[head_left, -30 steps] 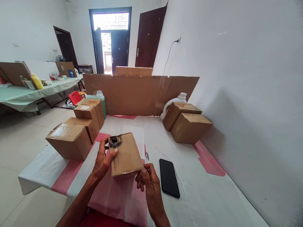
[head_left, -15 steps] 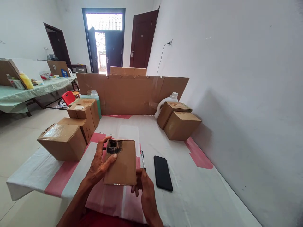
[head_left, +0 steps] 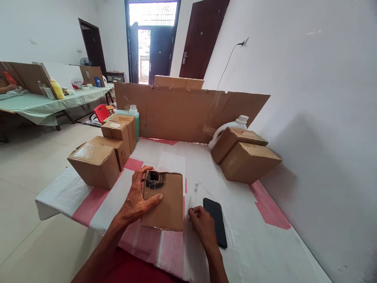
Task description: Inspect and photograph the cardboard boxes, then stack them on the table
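Observation:
A small cardboard box (head_left: 169, 202) with a dark hole and black scribble at its upper left corner is in front of me. My left hand (head_left: 140, 196) grips it from the left, the thumb on its face and the fingers round its far edge. Right of the box, my right hand (head_left: 202, 222) is closed in a pinch on a pen (head_left: 195, 191), which is smeared by motion and points away from me. Close beside that hand, partly behind it, a black phone (head_left: 216, 220) lies on the cloth.
Cardboard boxes (head_left: 94, 163) line the left side of the table, with a green-liquid bottle (head_left: 136, 122) behind. More boxes (head_left: 250, 161) and a white jug (head_left: 235, 124) stand at the right near the wall. An upright cardboard panel (head_left: 182, 112) spans the back.
My right hand has moved right from the box's edge and now pinches the pen, which lay on the cloth. My left hand keeps its hold. The view has turned slightly left.

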Demonstrator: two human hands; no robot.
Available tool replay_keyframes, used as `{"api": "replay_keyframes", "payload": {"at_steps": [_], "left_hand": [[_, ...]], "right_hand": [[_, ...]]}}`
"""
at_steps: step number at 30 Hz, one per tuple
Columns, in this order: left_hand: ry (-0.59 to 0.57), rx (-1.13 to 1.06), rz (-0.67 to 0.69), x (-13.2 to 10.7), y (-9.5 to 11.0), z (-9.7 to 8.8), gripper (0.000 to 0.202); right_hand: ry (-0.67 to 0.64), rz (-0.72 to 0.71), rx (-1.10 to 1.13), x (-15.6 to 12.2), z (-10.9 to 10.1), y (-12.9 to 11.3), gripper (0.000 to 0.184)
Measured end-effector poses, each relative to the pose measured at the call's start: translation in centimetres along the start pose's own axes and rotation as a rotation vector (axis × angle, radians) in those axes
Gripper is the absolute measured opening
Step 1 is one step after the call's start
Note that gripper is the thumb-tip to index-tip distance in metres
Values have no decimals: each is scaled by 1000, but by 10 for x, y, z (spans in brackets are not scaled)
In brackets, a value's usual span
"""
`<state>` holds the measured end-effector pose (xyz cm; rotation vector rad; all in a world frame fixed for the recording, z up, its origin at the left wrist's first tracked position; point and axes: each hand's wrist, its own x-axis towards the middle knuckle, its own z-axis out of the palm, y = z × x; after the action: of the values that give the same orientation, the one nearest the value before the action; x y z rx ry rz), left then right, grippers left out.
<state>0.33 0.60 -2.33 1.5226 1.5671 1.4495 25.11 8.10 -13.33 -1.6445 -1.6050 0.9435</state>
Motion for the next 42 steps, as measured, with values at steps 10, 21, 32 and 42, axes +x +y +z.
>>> {"api": "replay_keyframes", "payload": {"at_steps": [10, 21, 32, 42], "left_hand": [[-12, 83, 119, -6, 13, 16, 74], [20, 105, 170, -12, 6, 24, 76], [-5, 157, 173, -12, 14, 25, 77], [-11, 137, 131, -13, 7, 18, 72]], "right_hand": [[23, -357, 792, -37, -30, -126, 23], [-4, -469, 577, -41, -21, -126, 18], [170, -475, 734, -46, -16, -133, 13], [39, -134, -55, 8, -26, -36, 24]]}}
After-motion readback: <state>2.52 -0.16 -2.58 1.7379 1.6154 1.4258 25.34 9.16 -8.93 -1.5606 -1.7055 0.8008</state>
